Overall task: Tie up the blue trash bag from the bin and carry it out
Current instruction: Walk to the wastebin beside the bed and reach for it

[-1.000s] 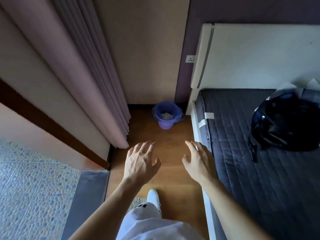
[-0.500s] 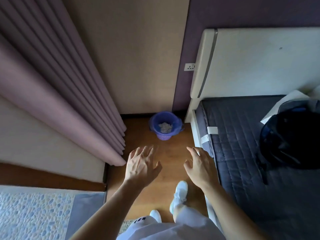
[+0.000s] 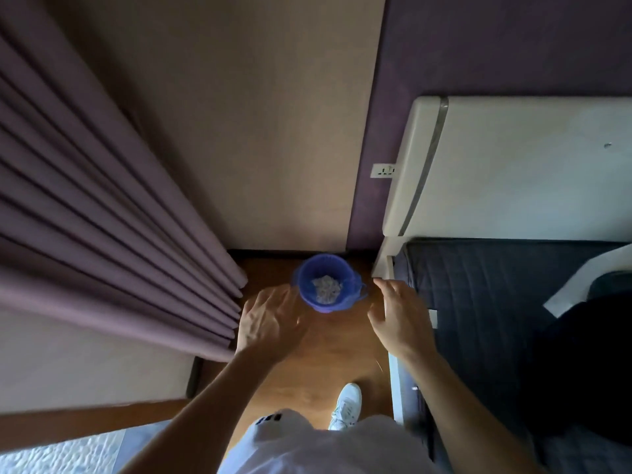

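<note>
A small bin lined with a blue trash bag (image 3: pixel 326 283) stands on the wooden floor against the far wall, between the curtain and the bed. White crumpled waste (image 3: pixel 326 287) lies inside the bag. My left hand (image 3: pixel 270 319) is stretched out with fingers spread, just left of the bin's rim and apart from it. My right hand (image 3: pixel 400 314) is spread open to the right of the bin, near the bed's corner. Neither hand holds anything.
A pleated mauve curtain (image 3: pixel 113 241) hangs along the left. A bed with a dark quilted mattress (image 3: pixel 496 302) and a white headboard (image 3: pixel 513 165) fills the right, with a black bag (image 3: pixel 588 364) on it. A wall socket (image 3: pixel 384 171) sits above. My white shoe (image 3: pixel 347 405) is on the narrow floor strip.
I have stepped closer to the bin. Both open hands have moved forward and now flank it, with the left one near its rim.
</note>
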`<state>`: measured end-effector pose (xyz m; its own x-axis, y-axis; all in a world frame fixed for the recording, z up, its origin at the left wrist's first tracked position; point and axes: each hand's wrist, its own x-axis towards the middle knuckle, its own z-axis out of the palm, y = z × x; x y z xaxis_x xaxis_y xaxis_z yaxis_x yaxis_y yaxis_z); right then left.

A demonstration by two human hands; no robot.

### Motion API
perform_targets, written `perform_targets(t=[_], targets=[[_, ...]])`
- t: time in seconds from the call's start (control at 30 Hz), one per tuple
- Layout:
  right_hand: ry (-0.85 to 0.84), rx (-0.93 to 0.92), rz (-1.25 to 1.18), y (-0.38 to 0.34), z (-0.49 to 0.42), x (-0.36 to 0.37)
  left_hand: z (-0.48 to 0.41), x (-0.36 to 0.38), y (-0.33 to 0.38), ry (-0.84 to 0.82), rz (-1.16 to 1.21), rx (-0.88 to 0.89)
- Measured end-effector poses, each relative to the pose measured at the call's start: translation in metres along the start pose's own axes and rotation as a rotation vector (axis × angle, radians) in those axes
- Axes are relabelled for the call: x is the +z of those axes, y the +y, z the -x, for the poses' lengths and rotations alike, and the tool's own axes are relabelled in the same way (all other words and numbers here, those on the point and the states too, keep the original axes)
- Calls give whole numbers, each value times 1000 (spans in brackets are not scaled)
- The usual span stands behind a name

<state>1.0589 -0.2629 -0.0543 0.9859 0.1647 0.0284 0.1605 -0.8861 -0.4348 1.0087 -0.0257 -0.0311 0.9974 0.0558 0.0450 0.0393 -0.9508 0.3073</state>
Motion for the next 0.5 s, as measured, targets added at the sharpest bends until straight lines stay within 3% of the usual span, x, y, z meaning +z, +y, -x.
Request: perform_targets(t=[0.5], targets=[[-94,21,7,11,-68,20,-64,25,-27,-7,-8,-79]])
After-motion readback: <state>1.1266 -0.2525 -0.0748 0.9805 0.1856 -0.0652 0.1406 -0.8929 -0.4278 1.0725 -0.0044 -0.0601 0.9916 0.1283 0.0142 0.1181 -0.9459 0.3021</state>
